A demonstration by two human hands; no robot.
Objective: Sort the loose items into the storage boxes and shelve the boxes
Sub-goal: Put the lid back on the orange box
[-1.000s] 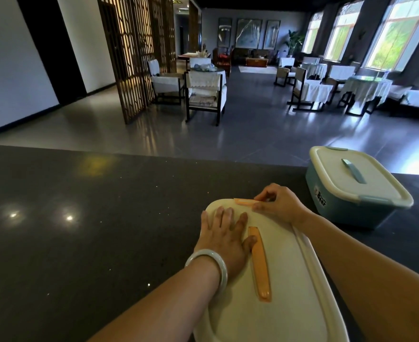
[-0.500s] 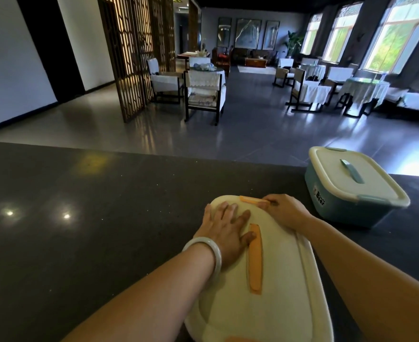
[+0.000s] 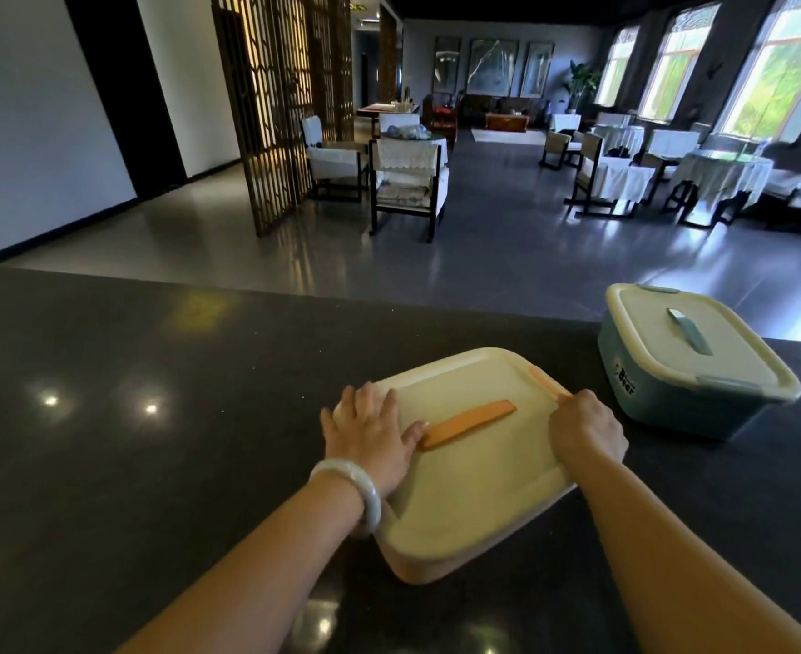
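Observation:
A cream storage box point(image 3: 474, 483) with an orange lid handle point(image 3: 468, 423) and an orange side clasp point(image 3: 546, 380) sits on the dark counter point(image 3: 153, 464) in front of me. My left hand point(image 3: 371, 436) lies flat on the lid's left part, fingers straight, thumb beside the handle. My right hand point(image 3: 586, 431) is curled over the lid's right edge at the near end of the clasp. A second box, teal with a cream lid point(image 3: 686, 365), stands closed to the right.
The counter's far edge runs just behind the boxes, with an open floor beyond. Chairs and cloth-covered tables point(image 3: 719, 177) stand further back, and a wooden lattice screen point(image 3: 276, 110) rises at the left.
The cream box has turned on the counter, so its orange handle now lies crosswise instead of pointing away from me. Both hands stayed on its lid, the right one now at the right edge.

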